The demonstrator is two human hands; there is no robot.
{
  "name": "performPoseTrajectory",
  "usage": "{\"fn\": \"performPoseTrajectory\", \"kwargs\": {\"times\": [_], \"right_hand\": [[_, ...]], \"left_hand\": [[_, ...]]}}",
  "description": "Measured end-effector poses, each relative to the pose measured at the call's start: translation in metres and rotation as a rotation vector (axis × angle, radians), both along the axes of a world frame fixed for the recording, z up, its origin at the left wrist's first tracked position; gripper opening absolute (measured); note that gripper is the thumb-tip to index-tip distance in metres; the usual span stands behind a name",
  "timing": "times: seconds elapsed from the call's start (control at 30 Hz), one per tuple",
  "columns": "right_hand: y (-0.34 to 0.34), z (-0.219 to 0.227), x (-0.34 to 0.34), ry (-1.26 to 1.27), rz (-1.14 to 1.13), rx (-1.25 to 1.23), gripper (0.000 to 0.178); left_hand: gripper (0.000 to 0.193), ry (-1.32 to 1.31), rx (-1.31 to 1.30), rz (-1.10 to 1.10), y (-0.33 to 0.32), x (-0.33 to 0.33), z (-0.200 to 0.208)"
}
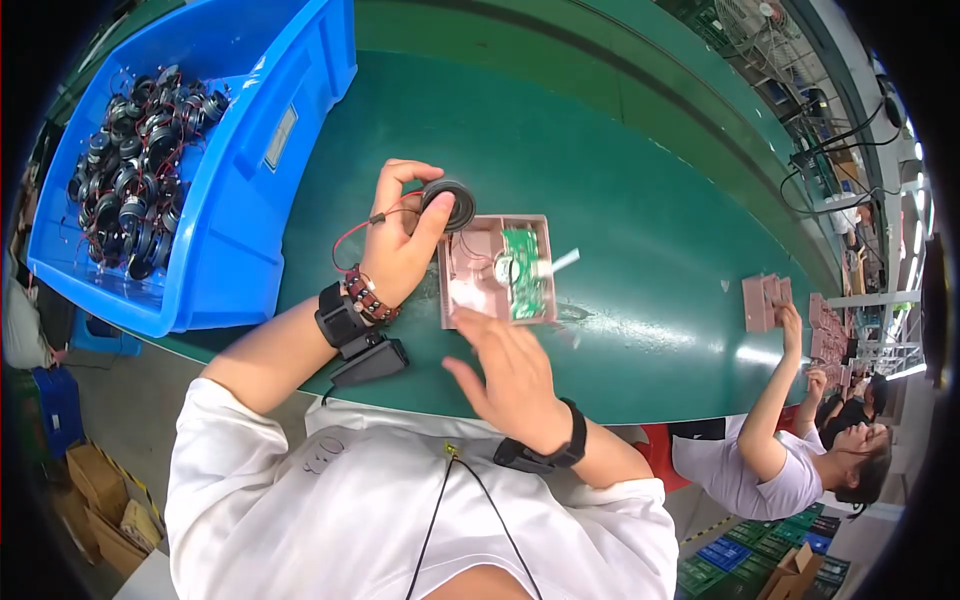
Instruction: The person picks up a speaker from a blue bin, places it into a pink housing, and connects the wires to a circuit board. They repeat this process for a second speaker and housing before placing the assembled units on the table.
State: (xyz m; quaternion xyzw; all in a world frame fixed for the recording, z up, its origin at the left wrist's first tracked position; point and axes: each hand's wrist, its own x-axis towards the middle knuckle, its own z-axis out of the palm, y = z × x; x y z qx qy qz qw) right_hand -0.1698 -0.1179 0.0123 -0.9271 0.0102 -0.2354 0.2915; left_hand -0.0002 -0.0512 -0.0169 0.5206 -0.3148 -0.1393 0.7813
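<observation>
Between the thumb and fingers of my left hand [397, 243] is a round black speaker [448, 206] with thin red and black wires. It is held over the upper left corner of a pink plastic housing [548, 232]. Inside the housing's right part stands a green circuit board [525, 285], with a white strip [565, 262] sticking out to the right. My right hand [508, 378] has its fingers stretched out and apart. Its fingertips are at the housing's near edge; whether they touch it is hard to tell.
A blue bin [235, 200] heaped with similar speakers [140, 165] stands at the left on the green table [640, 330]. At the right, a co-worker [775, 440] handles a pink housing [762, 302], beside a row of more housings [828, 330].
</observation>
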Motion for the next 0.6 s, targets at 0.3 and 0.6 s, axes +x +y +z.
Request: {"fn": "performPoseTrajectory", "kwargs": {"times": [0.3, 0.6], "right_hand": [[-0.062, 0.065, 0.024, 0.043, 0.162, 0.015, 0.053], [-0.071, 0.046, 0.048, 0.126, 0.422, 0.609, 0.056]], "left_hand": [[0.031, -0.113, -0.141, -0.196, 0.01, -0.003, 0.005], [0.032, 0.15, -0.324, -0.388, 0.013, -0.02, 0.033]]}}
